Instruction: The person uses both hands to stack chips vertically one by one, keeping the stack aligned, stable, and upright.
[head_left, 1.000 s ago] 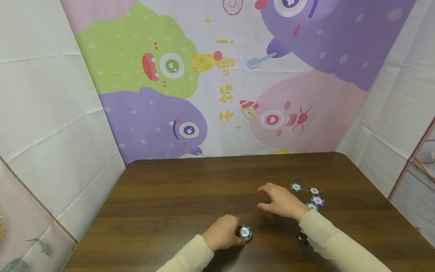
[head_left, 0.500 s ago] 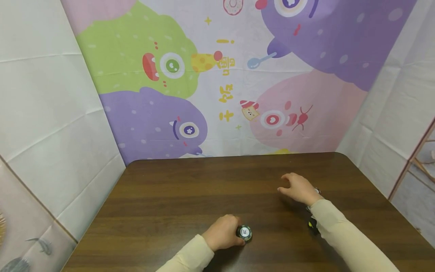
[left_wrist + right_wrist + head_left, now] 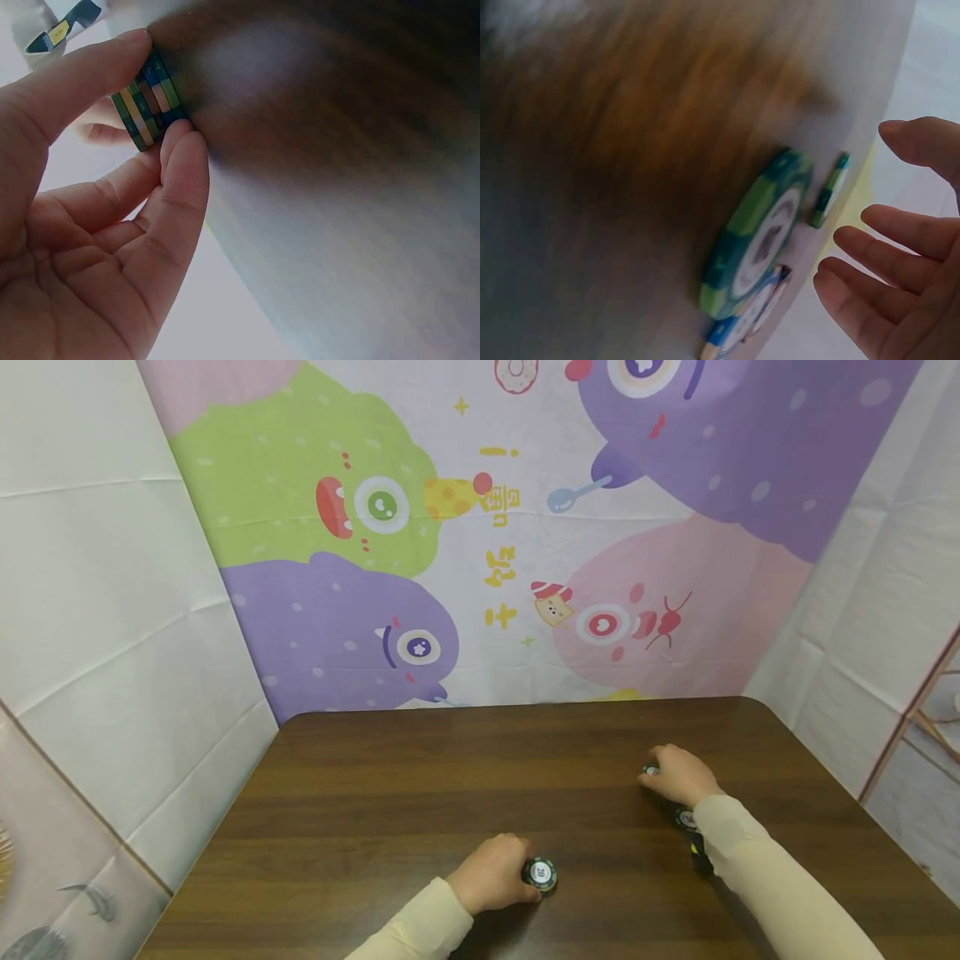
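Observation:
My left hand (image 3: pixel 491 870) grips a short stack of poker chips (image 3: pixel 542 873) near the front middle of the table; the top one reads 20. In the left wrist view, thumb and fingers pinch the stack (image 3: pixel 150 105) by its edges, which show green, blue and pale stripes. Farther back on the right, my right hand (image 3: pixel 681 775) reaches over a green poker chip (image 3: pixel 651 769) with thumb and fingers spread around it. The right wrist view shows that chip (image 3: pixel 830 190) lying flat beyond a larger-looking green chip (image 3: pixel 761 240), with the fingertips apart from it.
Another green chip (image 3: pixel 686 818) lies by the right wrist; the right wrist view also shows a blue-edged chip (image 3: pixel 739 322) beside it. The brown wooden table (image 3: pixel 420 777) meets a cartoon-printed backdrop (image 3: pixel 517 668) at its far edge. Pale cloth panels (image 3: pixel 127 568) flank both sides.
My right hand has moved right and back from mid-table to the far green chip, now covering other chips there. My left hand stays in place on the stack.

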A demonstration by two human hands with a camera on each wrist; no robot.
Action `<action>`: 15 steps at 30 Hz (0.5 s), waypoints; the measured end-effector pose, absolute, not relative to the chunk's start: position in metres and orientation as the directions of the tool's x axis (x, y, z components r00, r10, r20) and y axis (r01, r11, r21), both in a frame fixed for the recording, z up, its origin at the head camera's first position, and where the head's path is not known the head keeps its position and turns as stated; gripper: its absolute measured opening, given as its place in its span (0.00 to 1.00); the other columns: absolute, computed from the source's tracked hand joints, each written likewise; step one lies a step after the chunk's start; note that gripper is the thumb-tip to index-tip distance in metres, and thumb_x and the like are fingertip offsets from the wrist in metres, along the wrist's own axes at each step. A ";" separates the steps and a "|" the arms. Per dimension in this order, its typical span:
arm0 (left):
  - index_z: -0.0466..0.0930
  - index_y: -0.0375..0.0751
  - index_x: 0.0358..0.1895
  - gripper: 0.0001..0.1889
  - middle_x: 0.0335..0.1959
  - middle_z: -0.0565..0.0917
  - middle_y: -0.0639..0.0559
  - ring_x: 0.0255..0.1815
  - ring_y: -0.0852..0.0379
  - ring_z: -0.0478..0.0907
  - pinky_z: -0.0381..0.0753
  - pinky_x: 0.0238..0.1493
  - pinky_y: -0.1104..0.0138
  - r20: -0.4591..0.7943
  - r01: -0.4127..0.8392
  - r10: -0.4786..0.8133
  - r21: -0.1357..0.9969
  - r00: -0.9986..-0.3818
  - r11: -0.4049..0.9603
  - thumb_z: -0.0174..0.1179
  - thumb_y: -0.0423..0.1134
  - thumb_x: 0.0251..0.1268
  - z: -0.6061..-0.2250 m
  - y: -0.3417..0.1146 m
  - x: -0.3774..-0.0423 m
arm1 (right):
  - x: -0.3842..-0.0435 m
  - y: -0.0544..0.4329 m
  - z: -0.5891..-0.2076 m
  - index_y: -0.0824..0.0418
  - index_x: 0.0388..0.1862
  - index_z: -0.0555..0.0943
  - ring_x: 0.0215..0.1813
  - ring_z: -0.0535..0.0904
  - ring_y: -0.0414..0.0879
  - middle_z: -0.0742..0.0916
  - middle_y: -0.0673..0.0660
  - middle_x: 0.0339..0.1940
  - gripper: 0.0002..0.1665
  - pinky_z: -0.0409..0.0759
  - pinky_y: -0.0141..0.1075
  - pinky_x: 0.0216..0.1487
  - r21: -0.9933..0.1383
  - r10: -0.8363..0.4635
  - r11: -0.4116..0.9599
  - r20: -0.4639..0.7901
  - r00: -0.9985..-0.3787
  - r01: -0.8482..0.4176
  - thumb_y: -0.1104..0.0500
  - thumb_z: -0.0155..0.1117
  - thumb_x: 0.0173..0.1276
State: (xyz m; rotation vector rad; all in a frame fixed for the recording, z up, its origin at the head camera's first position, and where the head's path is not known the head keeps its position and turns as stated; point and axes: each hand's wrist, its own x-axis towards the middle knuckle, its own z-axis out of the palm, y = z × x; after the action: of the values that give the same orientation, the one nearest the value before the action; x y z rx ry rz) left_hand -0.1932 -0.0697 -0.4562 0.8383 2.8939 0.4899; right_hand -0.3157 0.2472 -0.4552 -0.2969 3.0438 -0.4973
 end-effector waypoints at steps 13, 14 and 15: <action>0.83 0.44 0.33 0.15 0.28 0.82 0.59 0.29 0.67 0.72 0.74 0.33 0.73 -0.007 0.500 0.532 0.331 -0.846 0.800 0.77 0.43 0.43 -0.456 -0.070 -0.193 | -0.324 0.257 -0.464 0.74 0.50 0.80 0.39 0.81 0.55 0.86 0.69 0.45 0.25 0.79 0.52 0.41 -0.307 -0.188 0.936 -0.015 -0.982 -0.174 0.55 0.65 0.60; 0.83 0.44 0.33 0.15 0.28 0.82 0.59 0.29 0.67 0.72 0.74 0.34 0.73 -0.008 0.500 0.532 0.331 -0.847 0.801 0.77 0.43 0.43 -0.456 -0.070 -0.193 | -0.324 0.257 -0.464 0.73 0.48 0.81 0.38 0.81 0.55 0.86 0.68 0.43 0.24 0.79 0.51 0.40 -0.308 -0.191 0.935 -0.012 -0.982 -0.178 0.55 0.65 0.60; 0.83 0.44 0.34 0.15 0.28 0.82 0.59 0.29 0.67 0.72 0.74 0.34 0.73 -0.011 0.499 0.532 0.331 -0.847 0.801 0.77 0.43 0.43 -0.457 -0.070 -0.193 | -0.325 0.258 -0.463 0.73 0.45 0.81 0.36 0.80 0.53 0.86 0.67 0.41 0.21 0.78 0.50 0.39 -0.308 -0.195 0.934 -0.008 -0.981 -0.183 0.56 0.65 0.60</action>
State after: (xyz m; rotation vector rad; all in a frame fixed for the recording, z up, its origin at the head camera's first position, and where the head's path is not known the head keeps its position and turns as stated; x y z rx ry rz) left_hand -0.1932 -0.0698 -0.4565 0.8277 2.8826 0.4869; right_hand -0.3248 0.2575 -0.4635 -0.2980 3.0510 -0.4807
